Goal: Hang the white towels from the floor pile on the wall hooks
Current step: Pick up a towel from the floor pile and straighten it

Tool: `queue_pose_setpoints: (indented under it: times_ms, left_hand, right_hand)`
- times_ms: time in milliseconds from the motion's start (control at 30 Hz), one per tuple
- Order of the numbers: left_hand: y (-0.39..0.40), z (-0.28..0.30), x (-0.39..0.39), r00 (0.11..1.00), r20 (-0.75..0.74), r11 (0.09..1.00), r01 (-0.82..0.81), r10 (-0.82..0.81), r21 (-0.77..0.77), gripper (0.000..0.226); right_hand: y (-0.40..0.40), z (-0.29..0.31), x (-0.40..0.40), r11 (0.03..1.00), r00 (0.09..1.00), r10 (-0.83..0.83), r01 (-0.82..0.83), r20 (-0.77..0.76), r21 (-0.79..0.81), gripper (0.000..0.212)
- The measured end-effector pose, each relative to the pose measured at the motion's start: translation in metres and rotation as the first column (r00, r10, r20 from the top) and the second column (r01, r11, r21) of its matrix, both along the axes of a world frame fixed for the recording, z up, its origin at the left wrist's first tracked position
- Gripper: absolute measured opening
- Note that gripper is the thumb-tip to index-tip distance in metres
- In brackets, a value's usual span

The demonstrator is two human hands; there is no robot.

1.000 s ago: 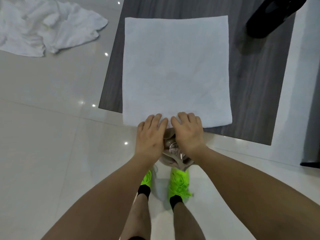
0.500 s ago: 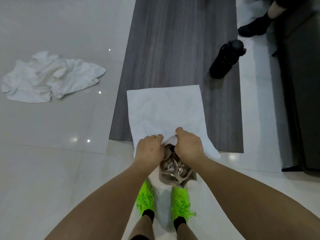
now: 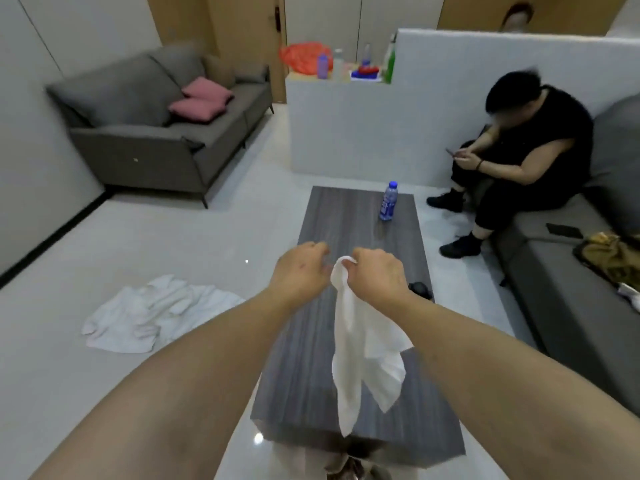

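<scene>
Head view: right hand (image 3: 375, 275) grips a white towel (image 3: 360, 348) hanging above the table (image 3: 311, 375); left hand (image 3: 301, 271) beside it, loosely curled, empty

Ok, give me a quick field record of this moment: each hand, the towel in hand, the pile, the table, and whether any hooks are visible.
right hand: pinches the top of the white towel
left hand: beside the towel's top, fingers loosely curled, holding nothing
white towel: hangs bunched from the right hand, above the coffee table
towel pile: on the floor left of the table
coffee table: holds an upright water bottle at its far end
wall hooks: none in view
</scene>
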State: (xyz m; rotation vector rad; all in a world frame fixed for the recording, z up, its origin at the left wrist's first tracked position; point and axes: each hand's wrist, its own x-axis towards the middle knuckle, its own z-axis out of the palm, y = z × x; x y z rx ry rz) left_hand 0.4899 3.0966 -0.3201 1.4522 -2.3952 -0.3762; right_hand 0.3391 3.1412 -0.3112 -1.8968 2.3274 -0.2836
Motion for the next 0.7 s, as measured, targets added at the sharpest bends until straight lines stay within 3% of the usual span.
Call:
queue_pose_setpoints:
  times_ms: [200,367,500,700]
  left_hand:
    - [0.004,0.147,-0.006,0.997,-0.024,0.97,-0.077,0.073,-0.231,0.036]
    - [0.029,0.238,-0.007,0.993,-0.044,0.899,-0.118,0.11,-0.421,0.03]
    - [0.058,0.295,-0.002,0.982,-0.106,0.837,-0.186,0.154,-0.515,0.024]
    - [0.101,0.337,0.031,0.944,-0.108,0.795,-0.322,0.312,-0.514,0.026]
  right_hand:
    - [0.003,0.132,-0.006,0.977,0.998,0.065,-0.064,-0.006,-0.205,0.03]
    - [0.013,0.228,0.002,0.899,0.986,0.162,-0.163,-0.037,-0.407,0.025]
    - [0.027,0.283,0.012,0.802,0.967,0.233,-0.249,-0.1,-0.543,0.021]
    - [0.044,0.33,0.028,0.719,0.94,0.325,-0.315,-0.101,-0.62,0.026]
